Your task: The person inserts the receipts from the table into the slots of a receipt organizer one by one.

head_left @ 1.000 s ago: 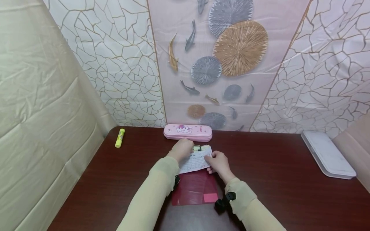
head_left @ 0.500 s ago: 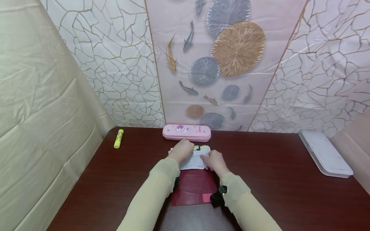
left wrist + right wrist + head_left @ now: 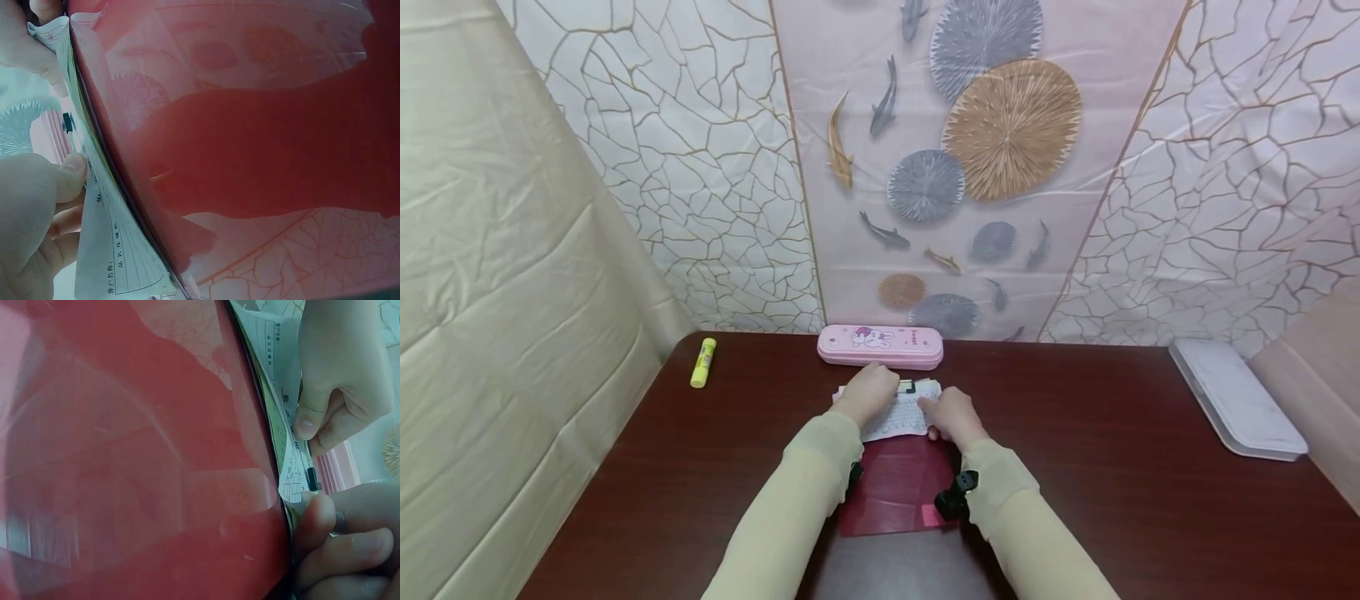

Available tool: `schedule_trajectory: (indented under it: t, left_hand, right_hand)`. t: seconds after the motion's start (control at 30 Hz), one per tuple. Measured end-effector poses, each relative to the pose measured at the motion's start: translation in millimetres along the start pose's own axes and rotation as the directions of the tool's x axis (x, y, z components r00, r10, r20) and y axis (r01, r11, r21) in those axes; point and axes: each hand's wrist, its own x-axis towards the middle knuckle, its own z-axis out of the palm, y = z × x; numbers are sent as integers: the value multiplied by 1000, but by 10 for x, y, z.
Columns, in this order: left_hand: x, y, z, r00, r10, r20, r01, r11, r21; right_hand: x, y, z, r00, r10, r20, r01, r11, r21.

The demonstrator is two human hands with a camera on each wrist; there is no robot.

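Observation:
A glossy red clipboard (image 3: 895, 483) lies on the table before me, with a pink label near its front right corner. Printed white paper forms (image 3: 898, 417) lie across its far end, their near edge curving up off the board. Black and silver parts of a clip (image 3: 312, 478) show at the top of the sheets. My left hand (image 3: 868, 393) pinches at this clip with thumb and curled fingers. At the right edge of the forms, my right hand (image 3: 953, 414) pinches the papers, thumb on top. Its other fingertips are partly hidden in the head view.
A pink pencil case (image 3: 880, 347) with a rabbit picture lies just beyond the hands, against the patterned backdrop. To the far left is a yellow glue stick (image 3: 703, 363). A flat white case (image 3: 1238, 398) lies along the table's right side.
My right hand has shifted slightly left and inward along the papers. The forms' near edge has drawn back toward the clip, showing more red board. The left hand stays at the clip.

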Motion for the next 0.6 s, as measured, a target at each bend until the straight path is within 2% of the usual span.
schedule_trajectory:
  t: [0.13, 0.2, 0.27, 0.33, 0.4, 0.47, 0.5, 0.6]
  left_hand:
    - [-7, -27, 7, 1000, -2, -4, 2, 1000, -15]
    - [-2, -58, 20, 1000, -27, -11, 26, 998, -66]
    - [0, -92, 48, 997, -74, -14, 70, 986, -154]
    - [-8, -118, 80, 990, -143, -10, 134, 948, -289]
    - [-21, -140, 115, 977, -211, -3, 190, 886, -424]
    - [-46, -164, 131, 966, -258, 2, 220, 823, -524]
    - [-59, -181, 132, 962, -271, -2, 225, 801, -554]
    - [-125, -255, 58, 955, -294, -25, 220, 767, -602]
  right_hand:
    - [22, -1, 7, 1000, 14, 6, -14, 1000, -1]
    - [37, 5, 2, 1000, 4, 7, -4, 1000, 7]
    - [38, 19, -8, 1000, -3, 13, 2, 999, 39]
    - [25, 47, -24, 1000, -8, 12, 8, 997, 75]
    - [4, 83, -48, 1000, -14, 5, 13, 995, 100]
    - [-29, 117, -84, 1000, -23, -6, 23, 993, 117]
    - [-44, 137, -106, 999, -34, -17, 36, 993, 115]
    - [-100, 204, -201, 993, -97, -66, 103, 990, 99]
